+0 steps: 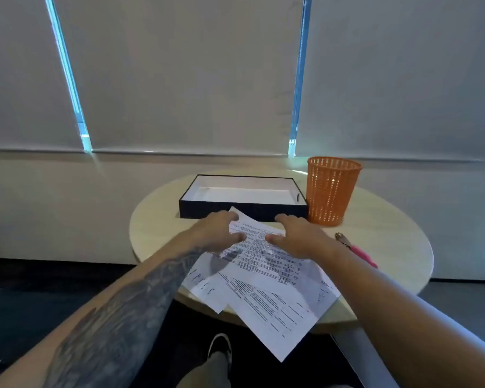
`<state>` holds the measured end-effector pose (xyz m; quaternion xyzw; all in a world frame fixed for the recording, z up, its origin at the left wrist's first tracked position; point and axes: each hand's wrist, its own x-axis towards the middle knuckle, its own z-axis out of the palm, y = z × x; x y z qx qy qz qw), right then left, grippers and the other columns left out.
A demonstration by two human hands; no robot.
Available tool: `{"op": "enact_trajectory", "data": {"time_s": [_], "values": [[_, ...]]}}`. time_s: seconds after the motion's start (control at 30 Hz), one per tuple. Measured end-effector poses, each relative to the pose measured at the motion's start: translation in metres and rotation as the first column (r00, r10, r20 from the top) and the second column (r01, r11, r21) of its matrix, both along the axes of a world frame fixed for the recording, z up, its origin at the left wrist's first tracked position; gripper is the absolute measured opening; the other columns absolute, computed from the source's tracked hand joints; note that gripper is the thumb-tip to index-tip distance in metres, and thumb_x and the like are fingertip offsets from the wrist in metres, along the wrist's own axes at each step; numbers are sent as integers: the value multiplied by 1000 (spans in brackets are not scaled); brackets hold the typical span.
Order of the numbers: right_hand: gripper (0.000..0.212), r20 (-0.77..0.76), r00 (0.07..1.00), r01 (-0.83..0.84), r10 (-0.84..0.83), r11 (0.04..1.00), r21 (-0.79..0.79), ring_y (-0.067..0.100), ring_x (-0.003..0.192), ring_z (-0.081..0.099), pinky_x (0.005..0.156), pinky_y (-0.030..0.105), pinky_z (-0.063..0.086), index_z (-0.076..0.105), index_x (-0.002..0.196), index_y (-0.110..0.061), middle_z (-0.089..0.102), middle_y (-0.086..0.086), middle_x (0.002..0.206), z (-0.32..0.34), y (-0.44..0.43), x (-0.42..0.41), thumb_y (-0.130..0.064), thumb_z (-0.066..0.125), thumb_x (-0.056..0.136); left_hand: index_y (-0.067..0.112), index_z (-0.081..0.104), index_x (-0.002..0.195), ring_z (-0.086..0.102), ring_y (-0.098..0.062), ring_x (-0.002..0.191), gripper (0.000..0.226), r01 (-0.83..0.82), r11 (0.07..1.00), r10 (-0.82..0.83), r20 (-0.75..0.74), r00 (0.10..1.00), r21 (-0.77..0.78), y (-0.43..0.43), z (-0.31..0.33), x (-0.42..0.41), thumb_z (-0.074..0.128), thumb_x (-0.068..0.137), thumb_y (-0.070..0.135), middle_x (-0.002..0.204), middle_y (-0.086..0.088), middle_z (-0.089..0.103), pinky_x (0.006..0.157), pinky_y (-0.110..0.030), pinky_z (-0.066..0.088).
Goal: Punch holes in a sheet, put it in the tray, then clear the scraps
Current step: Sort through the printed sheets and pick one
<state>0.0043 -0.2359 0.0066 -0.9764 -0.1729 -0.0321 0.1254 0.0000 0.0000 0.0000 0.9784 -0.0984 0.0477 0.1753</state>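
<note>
Several printed sheets (266, 281) lie fanned on the round table, some hanging over its near edge. My left hand (219, 229) and my right hand (294, 236) both rest on the far end of the top sheet, fingers spread and thumbs pointing toward each other. Just beyond the hands stands the dark tray (244, 210) with a white inside, holding nothing I can see. A hole punch with pink handles (356, 249) lies on the table to the right of my right forearm.
An orange mesh bin (332, 190) stands upright against the tray's right end. The pale round table (157, 228) sits before a wall with lowered blinds. A shoe (220, 350) shows on the dark floor below the table's near edge.
</note>
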Motion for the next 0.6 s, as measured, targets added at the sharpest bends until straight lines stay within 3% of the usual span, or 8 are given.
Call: {"op": "enact_trajectory", "data": {"time_s": [0.07,0.2,0.37,0.5,0.6], "values": [[78,-18,999,31,-31,999,6,30,143,41,111,47,41,29,158,-21,40,7,160,-8,3,8,-62,50,96,20,45,146,48,-22,134,69,-21,1000,21,-18,1000,-18,6,-13,4,60,90,58,151,-1,47,106,-39,43],[80,-35,999,40,-39,999,14,29,143,41,112,45,40,32,156,-20,41,7,160,-23,4,25,-63,54,93,19,59,109,56,-23,110,53,-28,996,19,98,995,90,14,-43,9,43,90,66,112,4,60,89,-41,48],[84,-58,998,32,-29,998,55,28,140,44,110,46,43,38,154,-23,46,6,155,-27,10,47,-69,58,86,19,61,116,55,-19,113,52,-21,999,27,144,989,-37,16,-52,13,50,90,63,121,4,62,96,-43,48],[76,-18,999,41,-39,994,105,26,131,50,103,46,48,43,150,-24,53,5,145,-26,12,65,-61,64,87,23,58,131,51,-16,126,59,-38,993,56,161,985,-113,18,-55,17,52,89,64,139,6,57,105,-40,44],[65,-28,998,53,-49,986,156,25,124,56,97,40,50,53,144,-23,59,3,139,-28,10,72,-54,67,88,23,61,129,53,-16,125,50,-48,987,77,188,979,-153,17,-56,16,54,93,58,137,6,58,103,-38,46]]}}
